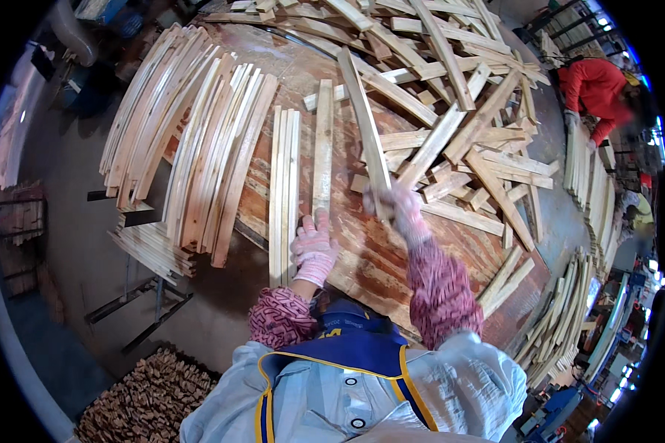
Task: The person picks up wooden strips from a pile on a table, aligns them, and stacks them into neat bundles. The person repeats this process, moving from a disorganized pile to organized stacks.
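My right hand (400, 214), in a pink and white knit glove and slightly blurred, is closed round the near end of a long wooden strip (363, 118). That strip points away from me over the table, its far end near the heap. My left hand (315, 247), gloved alike, lies with its fingers stretched over the near end of another wooden strip (323, 148) lying on the table. Just left of it, a few wooden strips (284, 177) stand side by side in a neat row, touching or nearly touching the glove. Patterned red sleeves cover both forearms.
A loose heap of wooden strips (451, 140) covers the far right of the worn brown tabletop (377, 277). Neat rows of strips (214, 155) stand at the left edge. Bundled wood pieces (144, 399) lie lower left. A person in red (598, 92) works at the right.
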